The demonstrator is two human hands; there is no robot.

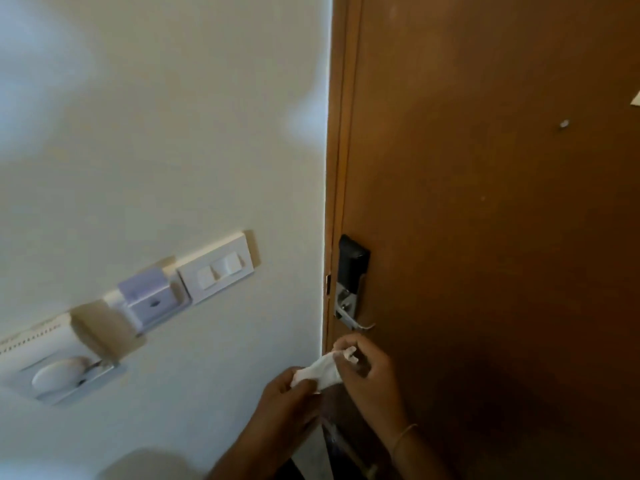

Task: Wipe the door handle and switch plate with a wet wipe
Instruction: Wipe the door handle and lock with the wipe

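A crumpled white wet wipe [320,370] is stretched between both my hands, low in the view. My left hand [287,403] pinches its lower end and my right hand [367,368] pinches its upper end. Just above my right hand, the metal door handle [356,323] sticks out from a silver and black lock unit [351,271] on the brown door [485,202]. The white switch plate [218,268] with its rockers sits on the cream wall to the left, apart from both hands.
Left of the switch plate the wall carries a white card holder [149,299], a panel with a round knob [62,375] and a beige block [100,327]. The door frame [337,168] runs vertically between wall and door. A small peg [564,124] is on the door.
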